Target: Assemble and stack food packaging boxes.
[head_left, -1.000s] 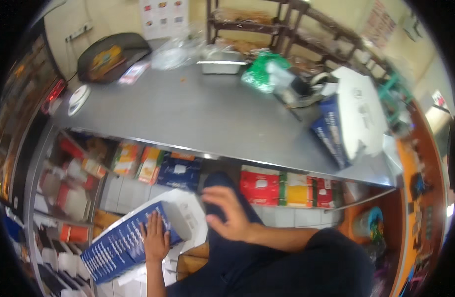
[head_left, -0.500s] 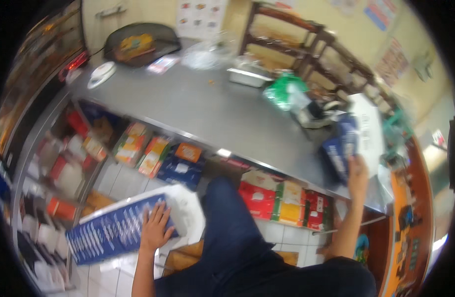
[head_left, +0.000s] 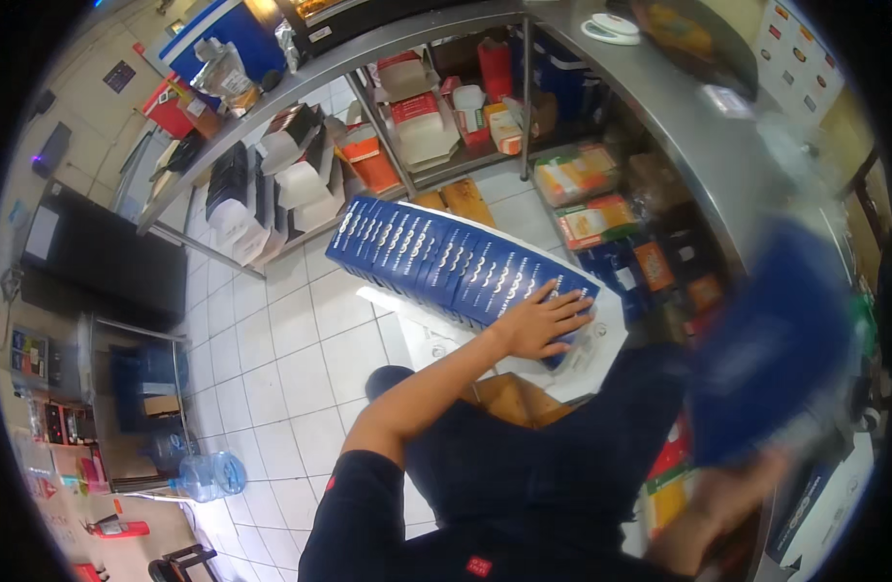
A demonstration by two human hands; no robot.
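Left hand (head_left: 543, 325) spread flat on row of blue cartons (head_left: 427, 257). Right hand (head_left: 727, 490), blurred, holding single blue carton (head_left: 771, 344). Metal surface (head_left: 693, 109) upper right.

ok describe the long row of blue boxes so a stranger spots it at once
From the white tiled floor, look toward the metal counter on its right. Just before it, the left hand rests flat on a long row of blue boxes backed by white card. Pale wavy marks repeat along it; the blue bundle at the right hand is a blur.
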